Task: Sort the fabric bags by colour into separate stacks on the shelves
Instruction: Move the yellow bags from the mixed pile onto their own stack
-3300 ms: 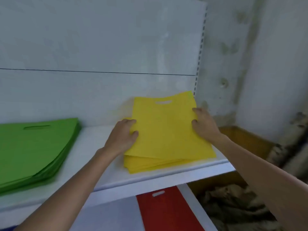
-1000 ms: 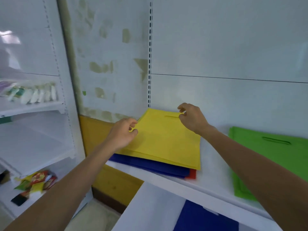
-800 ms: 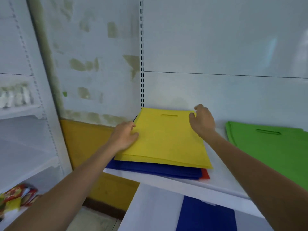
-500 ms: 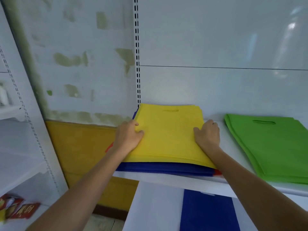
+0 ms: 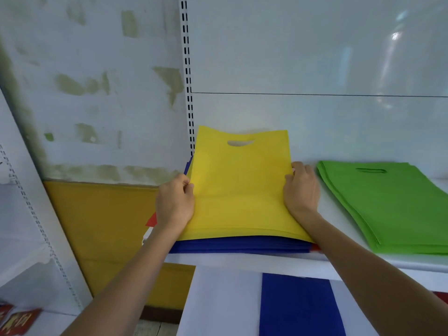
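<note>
A mixed pile sits at the left end of the white shelf: yellow bags on top, blue bags beneath, and red corners poking out at the left and right. My left hand pinches the left edge of the top yellow bags. My right hand grips their right edge. The far end of the yellow bags, with its handle slot, is lifted off the pile and tilted toward me. A green stack lies to the right on the same shelf.
A slotted upright stands behind the pile's left corner. On the lower shelf lies a blue bag. A yellow-painted wall band is at the left. Another shelf unit stands at far left, with red packets low down.
I have turned from the yellow stack at the right end to this mixed pile. In the last half second both hands closed on the yellow bags' side edges and raised their far end.
</note>
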Demonstrator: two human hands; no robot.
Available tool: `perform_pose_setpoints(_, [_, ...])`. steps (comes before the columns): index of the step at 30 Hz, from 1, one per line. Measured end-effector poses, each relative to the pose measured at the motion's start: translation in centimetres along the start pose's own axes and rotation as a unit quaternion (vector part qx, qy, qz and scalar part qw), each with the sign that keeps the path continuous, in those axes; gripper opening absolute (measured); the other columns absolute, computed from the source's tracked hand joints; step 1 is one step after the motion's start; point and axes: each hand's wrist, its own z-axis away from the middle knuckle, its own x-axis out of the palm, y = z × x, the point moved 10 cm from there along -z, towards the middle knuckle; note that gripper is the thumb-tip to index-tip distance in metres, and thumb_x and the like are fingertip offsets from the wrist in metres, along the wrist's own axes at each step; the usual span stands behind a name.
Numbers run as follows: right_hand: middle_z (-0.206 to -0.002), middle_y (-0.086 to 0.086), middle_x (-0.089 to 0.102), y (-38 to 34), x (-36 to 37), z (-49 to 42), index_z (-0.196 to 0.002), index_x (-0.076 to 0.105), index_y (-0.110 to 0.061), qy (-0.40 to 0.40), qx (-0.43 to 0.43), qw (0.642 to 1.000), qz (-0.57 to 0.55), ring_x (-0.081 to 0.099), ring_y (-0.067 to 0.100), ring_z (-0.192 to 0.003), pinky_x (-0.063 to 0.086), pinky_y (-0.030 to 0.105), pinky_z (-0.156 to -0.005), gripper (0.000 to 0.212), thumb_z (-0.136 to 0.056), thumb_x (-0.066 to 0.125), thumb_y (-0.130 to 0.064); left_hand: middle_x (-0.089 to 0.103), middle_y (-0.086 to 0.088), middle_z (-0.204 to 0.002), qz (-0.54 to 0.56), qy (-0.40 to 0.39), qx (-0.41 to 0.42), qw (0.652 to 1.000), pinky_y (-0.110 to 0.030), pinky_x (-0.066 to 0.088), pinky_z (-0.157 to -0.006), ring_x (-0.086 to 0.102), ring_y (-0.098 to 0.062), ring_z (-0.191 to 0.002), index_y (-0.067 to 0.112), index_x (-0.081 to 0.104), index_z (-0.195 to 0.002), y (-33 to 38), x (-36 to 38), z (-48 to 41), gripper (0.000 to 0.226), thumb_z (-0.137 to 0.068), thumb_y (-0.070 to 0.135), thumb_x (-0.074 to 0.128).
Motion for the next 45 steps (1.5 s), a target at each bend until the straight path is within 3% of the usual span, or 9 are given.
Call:
perform_pose_setpoints(3, [-0.111,0.021,0.054,-0.5,-0.6,0.0,-0.112,0.054,0.000,0.030,-0.018,0.999,0.020,0.047,0.036,-0.104,0.035,0.042,-0.081,0.022,-0.092,0.045,-0.003,0.067,-0.006,-0.089,-0.038,0.036,0.029,0.998,-0.026,0.036,-0.061,0.058,-0.019,-0.077,0.009,0.063,-0.096,1.0,-1.1,0.4,0.014,-0.094,0.018,0.053])
perform_pose_setpoints(6, [-0.106,0.023,0.057,-1.1,-0.8,0.1,-0.108,0.048,0.001,0.004,-0.024,1.000,0.002,0.052,0.038,-0.094,0.031,0.039,-0.070,0.019,-0.092,0.037,0.001,0.066,-0.008,-0.088,-0.088,0.051,0.075,0.992,-0.029,0.036,-0.062,0.057,-0.024,-0.079,0.007,0.062,-0.096,2.2,-1.7,0.5,0.014,-0.093,0.018,0.053])
perform_pose_setpoints(9, [-0.108,0.023,0.059,-1.9,-2.9,-0.6,-0.121,0.041,-0.002,-0.009,-0.063,0.998,-0.012,0.055,0.039,-0.092,0.032,0.037,-0.066,0.031,-0.091,0.035,0.003,0.067,-0.011,-0.088,-0.091,0.049,0.113,0.988,-0.030,0.038,-0.058,0.061,-0.027,-0.076,0.006,0.060,-0.103,3.7,-2.2,0.5,0.016,-0.092,0.017,0.054])
perform_pose_setpoints(11, [-0.112,0.022,0.058,-1.8,-6.3,-1.7,-0.130,0.038,-0.005,0.017,-0.076,0.996,-0.033,0.055,0.039,-0.093,0.034,0.038,-0.067,0.039,-0.092,0.035,0.003,0.068,-0.010,-0.090,-0.053,0.045,0.140,0.988,-0.032,0.042,-0.060,0.063,-0.029,-0.081,0.008,0.062,-0.105,5.6,-2.5,0.3,0.017,-0.092,0.014,0.053])
perform_pose_setpoints(14, [-0.126,0.019,0.050,0.7,-11.4,-3.2,-0.133,0.041,-0.006,0.035,-0.077,0.996,-0.035,0.051,0.038,-0.104,0.039,0.041,-0.080,0.044,-0.091,0.036,0.003,0.067,-0.009,-0.102,-0.002,0.019,0.170,0.985,-0.037,0.045,-0.076,0.060,-0.028,-0.097,0.010,0.067,-0.106,10.3,-1.3,0.5,0.021,-0.094,0.010,0.049])
perform_pose_setpoints(19, [-0.126,0.015,0.053,11.1,-21.2,-3.7,-0.127,0.056,-0.007,0.068,-0.042,0.997,0.011,0.053,0.035,-0.109,0.042,0.038,-0.089,0.044,-0.088,0.040,0.004,0.059,-0.009,-0.124,0.077,-0.076,0.214,0.971,-0.034,0.037,-0.096,0.050,-0.025,-0.117,0.009,0.059,-0.122,21.9,5.3,5.0,0.032,-0.092,0.009,0.048])
perform_pose_setpoints(31, [-0.127,0.016,0.054,40.9,-48.4,4.8,-0.126,0.056,-0.005,0.133,0.176,0.962,0.159,0.049,0.033,-0.117,0.038,0.034,-0.095,0.041,-0.086,0.046,-0.001,0.057,-0.014,-0.126,0.237,-0.280,0.319,0.874,-0.031,0.035,-0.097,0.051,-0.029,-0.115,0.005,0.056,-0.126,50.1,21.1,28.1,0.038,-0.088,0.010,0.054])
perform_pose_setpoints(41, [-0.132,0.014,0.052,52.7,-54.2,3.8,-0.128,0.055,-0.007,0.151,0.245,0.943,0.165,0.044,0.031,-0.123,0.035,0.034,-0.101,0.041,-0.088,0.046,-0.002,0.049,-0.007,-0.135,0.244,-0.366,0.368,0.819,-0.033,0.035,-0.103,0.044,-0.022,-0.124,0.009,0.048,-0.133,62.2,29.4,34.0,0.042,-0.092,0.015,0.049])
perform_pose_setpoints(45, [-0.129,0.013,0.055,55.8,-55.0,1.7,-0.125,0.057,-0.007,0.151,0.246,0.944,0.159,0.047,0.029,-0.119,0.037,0.033,-0.098,0.039,-0.089,0.045,-0.003,0.048,-0.006,-0.136,0.235,-0.378,0.363,0.819,-0.033,0.035,-0.104,0.043,-0.021,-0.126,0.010,0.048,-0.133,65.4,32.8,33.5,0.042,-0.092,0.016,0.048])
